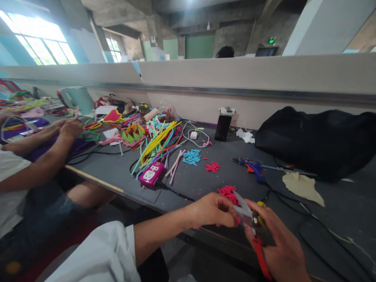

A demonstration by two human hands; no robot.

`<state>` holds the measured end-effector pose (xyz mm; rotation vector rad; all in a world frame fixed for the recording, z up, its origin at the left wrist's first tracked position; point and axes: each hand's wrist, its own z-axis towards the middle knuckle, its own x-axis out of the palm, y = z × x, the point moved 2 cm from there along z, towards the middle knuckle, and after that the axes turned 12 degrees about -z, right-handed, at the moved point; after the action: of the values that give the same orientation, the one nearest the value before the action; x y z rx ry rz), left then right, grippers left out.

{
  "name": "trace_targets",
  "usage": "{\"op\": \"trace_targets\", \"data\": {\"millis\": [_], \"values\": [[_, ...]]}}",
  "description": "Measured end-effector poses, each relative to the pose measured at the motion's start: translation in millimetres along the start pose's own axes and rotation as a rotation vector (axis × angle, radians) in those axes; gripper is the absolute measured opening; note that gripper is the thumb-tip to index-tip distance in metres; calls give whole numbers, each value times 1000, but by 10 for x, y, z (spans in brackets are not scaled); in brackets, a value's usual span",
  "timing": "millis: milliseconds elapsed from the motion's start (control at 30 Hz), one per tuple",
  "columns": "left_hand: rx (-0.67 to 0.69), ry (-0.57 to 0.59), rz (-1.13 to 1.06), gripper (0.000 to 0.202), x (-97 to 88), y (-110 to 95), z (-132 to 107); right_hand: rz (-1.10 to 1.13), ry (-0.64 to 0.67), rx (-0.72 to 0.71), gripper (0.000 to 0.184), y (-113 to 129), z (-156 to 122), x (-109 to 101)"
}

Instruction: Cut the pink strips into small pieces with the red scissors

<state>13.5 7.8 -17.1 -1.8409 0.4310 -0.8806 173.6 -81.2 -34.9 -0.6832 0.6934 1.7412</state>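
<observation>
The left hand (214, 211) pinches a small, soft-looking red sliver (238, 220), thumb against fingers, below a heap of short red snippets (226, 193) at one o'clock. Steel scissors with red handles (246, 215) gape at its three o'clock, the right hand (283, 244) wrapped round them; a careless squeeze could nick a fingertip. Toward ten o'clock, a glossy magenta plastic box (152, 175) shows what looks like a white "B".

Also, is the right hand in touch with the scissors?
Touching. The head view shows the right hand holding the scissors, with the red handle against it.
</observation>
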Motion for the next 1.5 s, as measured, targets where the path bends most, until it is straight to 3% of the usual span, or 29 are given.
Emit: {"op": "trace_targets", "data": {"millis": [100, 267, 433, 533, 633, 733, 833, 933, 1000, 1100, 1167, 1333, 1400, 1500], "values": [[-97, 103, -31, 19, 1, 72, 18, 60, 49, -87, 45, 47, 40, -25], [-187, 116, -78, 27, -57, 150, 63, 89, 31, -196, 48, 116, 126, -71], [-333, 154, -84, 19, -67, 121, 66, 174, 25, -263, 47, 140, 176, -118], [-316, 187, -31, 20, -84, 102, 61, 211, 60, -253, 43, 153, 163, -138], [-118, 216, 119, 20, -87, 66, 48, 216, 72, -194, 40, 146, 122, -125], [300, 251, 456, 9, -45, -10, 15, 184, 60, -48, 35, 87, 72, -75], [654, 265, 858, 12, 13, -44, -25, 152, 63, 77, 32, 21, 41, -14], [835, 271, 1138, 13, 36, -34, -39, 160, 72, 114, 30, 3, 42, 35], [892, 296, 1189, 12, 34, -30, -43, 171, 89, 135, 28, 12, 52, 60], [837, 268, 1046, 9, 17, -58, -34, 192, 127, 193, 29, 27, 71, 77], [735, 163, 811, 8, -2, -100, -19, 180, 102, 236, 30, 26, 91, 62], [434, -176, -129, 8, -83, -175, 29, 13, -10, 289, 33, 9, 140, 25], [407, -213, -423, 9, -109, -183, 45, -24, 11, 294, 34, 12, 144, 57], [424, -209, -632, 9, -141, -191, 63, -44, 89, 298, 37, 26, 141, 139]]}}
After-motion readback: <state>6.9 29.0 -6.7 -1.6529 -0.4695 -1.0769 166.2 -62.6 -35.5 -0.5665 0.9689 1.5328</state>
